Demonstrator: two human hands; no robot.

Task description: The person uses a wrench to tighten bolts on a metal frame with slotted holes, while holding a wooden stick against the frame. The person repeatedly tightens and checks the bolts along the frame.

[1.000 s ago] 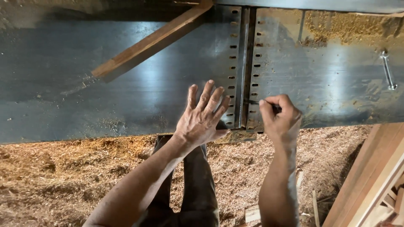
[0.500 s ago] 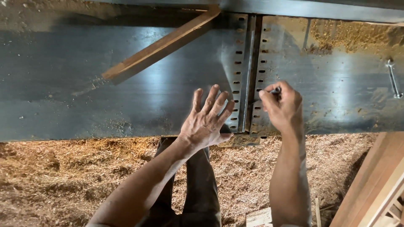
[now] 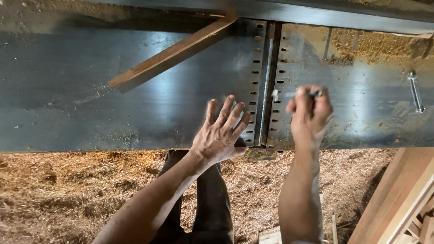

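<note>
My left hand (image 3: 220, 132) lies flat with fingers spread on the grey steel machine table (image 3: 90, 99), just left of the slotted gap (image 3: 267, 86) between the two table halves. My right hand (image 3: 310, 112) is closed around a small dark tool (image 3: 312, 93), blurred with motion; its pale tip (image 3: 275, 94) reaches the right edge of the gap. A long wooden board (image 3: 174, 53) lies slantwise on the table, up and left of my left hand.
A metal wrench (image 3: 415, 91) lies on the right table half beside a heap of sawdust (image 3: 375, 43). Sawdust covers the floor (image 3: 68, 190) below. Wooden planks (image 3: 398, 199) lean at the lower right. My dark-trousered legs (image 3: 208, 203) stand under the table edge.
My right hand has moved up along the gap with the tool. My left hand has stayed flat on the table, shifting slightly with the view.
</note>
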